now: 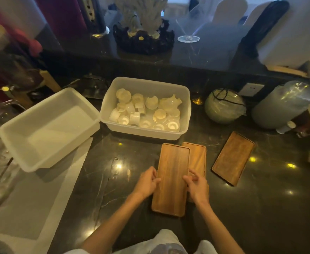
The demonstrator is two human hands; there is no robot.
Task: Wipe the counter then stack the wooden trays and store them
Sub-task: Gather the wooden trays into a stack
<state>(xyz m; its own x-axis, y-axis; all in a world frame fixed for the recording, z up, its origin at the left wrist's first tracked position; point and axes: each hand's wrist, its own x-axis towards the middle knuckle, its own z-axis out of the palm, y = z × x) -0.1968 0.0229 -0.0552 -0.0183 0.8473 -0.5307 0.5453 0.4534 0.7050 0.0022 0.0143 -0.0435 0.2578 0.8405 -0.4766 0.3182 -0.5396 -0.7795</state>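
The dark marble counter (124, 189) fills the middle and lower frame. At centre left sits an empty white plastic tub (45, 132), tilted, touching a second tub (150, 82) at upper centre that holds small white cups (146, 112). Three wooden trays lie at lower centre and right. The nearest tray (170, 180) overlaps the left side of a second tray (197, 156); the third tray (233, 158) lies apart to the right, angled. The left hand (146, 182) grips the nearest tray's left long edge and the right hand (197, 186) its right edge, fingers curled over the rim.
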